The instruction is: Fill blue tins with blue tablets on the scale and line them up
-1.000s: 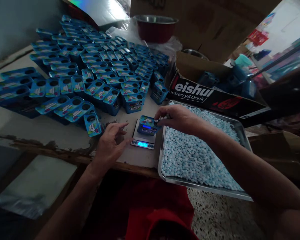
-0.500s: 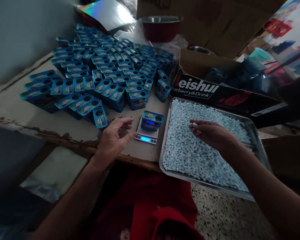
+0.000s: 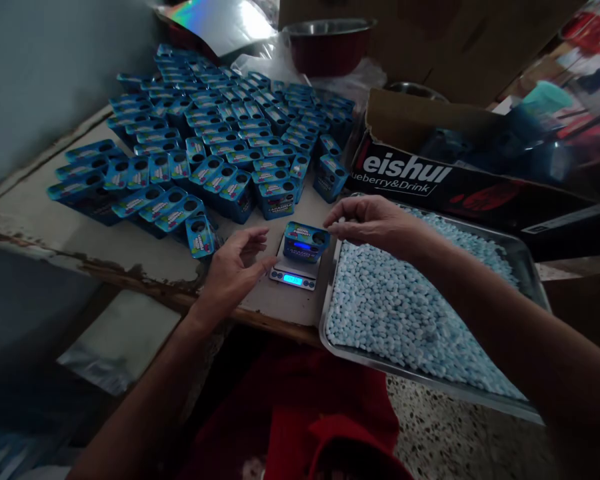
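Note:
A small blue tin [image 3: 305, 241] with a round hole in its lid stands on a pocket scale [image 3: 294, 272] whose display glows blue. My right hand [image 3: 373, 222] hovers just right of the tin's hole, fingers pinched together; what they hold is too small to make out. My left hand [image 3: 234, 268] rests on the table just left of the scale, fingers loosely curled and apart, holding nothing. A metal tray [image 3: 529, 265] full of pale blue and white candies [image 3: 405, 307] lies under my right forearm.
Several rows of matching blue tins [image 3: 220, 143] cover the table behind the scale. A black cardboard box [image 3: 430, 177] with more tins stands behind the tray. A red bowl [image 3: 327, 43] sits at the back. The table's worn front edge [image 3: 130, 273] runs left.
My right hand came back from the candy tray to the tin on the scale, fingers pinched. My left hand stayed beside the scale.

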Tool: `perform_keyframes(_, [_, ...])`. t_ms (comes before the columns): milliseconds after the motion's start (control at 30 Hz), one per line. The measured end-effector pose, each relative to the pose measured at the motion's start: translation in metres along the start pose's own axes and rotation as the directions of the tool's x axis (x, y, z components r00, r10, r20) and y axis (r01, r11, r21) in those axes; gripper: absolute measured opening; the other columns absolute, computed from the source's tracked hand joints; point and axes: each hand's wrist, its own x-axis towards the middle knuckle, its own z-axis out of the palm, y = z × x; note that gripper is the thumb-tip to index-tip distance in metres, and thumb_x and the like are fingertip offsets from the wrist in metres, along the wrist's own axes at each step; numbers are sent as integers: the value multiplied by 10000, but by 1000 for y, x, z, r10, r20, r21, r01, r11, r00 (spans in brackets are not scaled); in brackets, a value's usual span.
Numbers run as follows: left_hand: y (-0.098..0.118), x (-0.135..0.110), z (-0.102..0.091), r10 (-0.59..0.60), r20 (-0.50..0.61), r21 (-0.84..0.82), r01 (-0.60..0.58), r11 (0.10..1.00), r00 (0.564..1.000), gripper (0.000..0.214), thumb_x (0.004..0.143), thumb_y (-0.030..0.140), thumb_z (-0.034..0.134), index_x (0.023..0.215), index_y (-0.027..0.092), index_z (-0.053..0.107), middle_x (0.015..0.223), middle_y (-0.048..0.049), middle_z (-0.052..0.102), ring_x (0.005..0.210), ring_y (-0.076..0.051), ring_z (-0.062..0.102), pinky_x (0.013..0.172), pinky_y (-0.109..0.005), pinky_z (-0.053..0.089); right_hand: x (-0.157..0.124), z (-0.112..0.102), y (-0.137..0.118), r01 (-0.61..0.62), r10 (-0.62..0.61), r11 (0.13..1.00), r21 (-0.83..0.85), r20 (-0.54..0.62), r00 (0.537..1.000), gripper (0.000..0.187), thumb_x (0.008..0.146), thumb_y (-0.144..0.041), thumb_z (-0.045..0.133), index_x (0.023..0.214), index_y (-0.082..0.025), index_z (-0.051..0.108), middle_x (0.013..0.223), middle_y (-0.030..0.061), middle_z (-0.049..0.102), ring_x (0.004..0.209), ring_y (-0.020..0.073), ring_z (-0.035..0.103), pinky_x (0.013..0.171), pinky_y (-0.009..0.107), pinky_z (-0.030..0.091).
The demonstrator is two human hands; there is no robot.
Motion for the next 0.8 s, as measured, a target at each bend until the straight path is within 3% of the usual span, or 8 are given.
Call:
perform_keyframes(100, [-4, 7, 4, 23, 28, -14, -23, 1000, 999, 588, 817, 414, 866, 1336, 192, 700, 1278, -103, 718, 1161, -253, 702, 1100, -438, 573, 7, 0, -13, 76, -84, 959, -272, -20, 996, 170, 896, -341, 791, 968, -187, 795, 734, -12, 623, 627, 123, 505, 591, 279, 368])
perform_keyframes(200, [-4, 10, 4, 25, 45, -5, -25, 1000, 999, 565, 839, 396, 850, 1348, 202, 699, 1293, -100, 714, 1176, -256, 699, 1099, -441, 570, 10, 3, -24, 128, -151, 853, -505, -3, 989, 102, 909, -243, 735, 962, -192, 806, 791, -9, 670, 683, 126, 548, 655, 279, 387])
perform_keyframes(333, [-7, 9, 0, 12, 64, 27, -14, 1000, 998, 555, 858, 407, 837, 1362, 223, 696, 1296, -95, 700, 1149, -255, 701, 1074, -451, 583, 12, 13, -37, 159, -130, 711, -685, 94, 987, 168, 917, -132, 686, 1005, -192, 817, 818, 2, 703, 730, 136, 589, 686, 277, 385])
perform_keyframes(467, [-12, 7, -3, 26, 98, 52, -31, 998, 995, 579, 859, 420, 824, 1389, 236, 680, 1321, -93, 655, 1124, -250, 699, 1017, -439, 603, 15, 18, -40, 163, -90, 644, -748, 138, 986, 250, 894, -97, 725, 1097, -206, 823, 817, 4, 696, 736, 143, 589, 684, 282, 384])
perform_keyframes(600, [-12, 8, -6, 19, 113, 92, -30, 995, 993, 613, 843, 430, 826, 1404, 237, 672, 1328, -97, 616, 1113, -259, 701, 964, -439, 617, 19, 18, -37, 144, -110, 635, -759, 96, 989, 279, 828, -86, 795, 1083, -197, 823, 823, -1, 700, 722, 141, 586, 658, 280, 389])
perform_keyframes(800, [-5, 8, -9, -5, 144, 129, -14, 992, 990, 623, 857, 425, 817, 1431, 239, 659, 1372, -105, 605, 1149, -266, 702, 997, -441, 609, 20, 16, -31, 126, -150, 761, -636, 16, 989, 149, 824, -58, 730, 821, -186, 807, 803, 3, 733, 738, 146, 643, 701, 289, 455])
